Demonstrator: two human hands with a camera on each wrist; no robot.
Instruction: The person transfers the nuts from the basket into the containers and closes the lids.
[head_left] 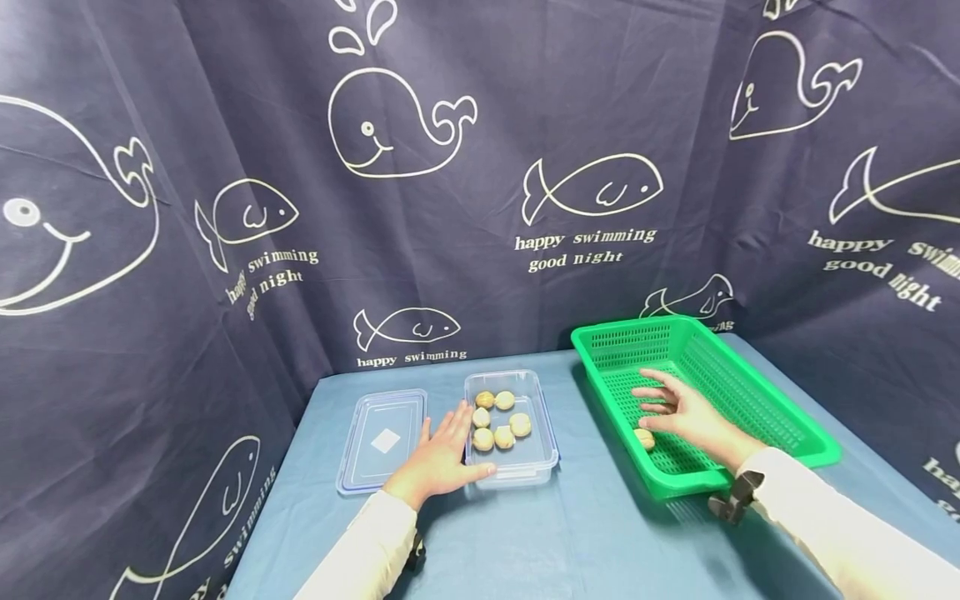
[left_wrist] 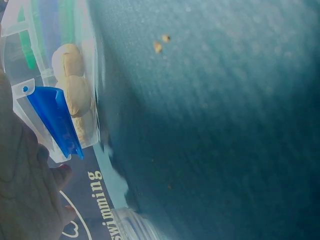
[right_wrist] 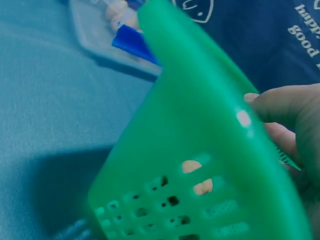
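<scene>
My left hand point(head_left: 438, 462) lies along the left side of a clear plastic box point(head_left: 536, 473), fingers extended and thumb near its front wall. Several walnuts point(head_left: 504, 437) sit inside the box; the left wrist view shows some walnuts point(left_wrist: 77, 95) through its wall, beside a blue clip point(left_wrist: 54, 117). Over the left part of a green basket point(head_left: 750, 396) hovers my right hand point(head_left: 693, 417), its fingers spread and slightly bent, with nothing in them. Just below its thumb, one walnut point(head_left: 644, 438) lies against the basket's left wall. Through the basket's holes, the right wrist view shows pieces of a walnut point(right_wrist: 203, 187).
A clear lid with a blue edge point(head_left: 386, 442) lies flat on the blue tabletop point(head_left: 570, 542), left of the box. Dark printed cloth point(head_left: 480, 275) hangs behind and at both sides. Small brown crumbs point(left_wrist: 158, 47) lie on the table in the left wrist view.
</scene>
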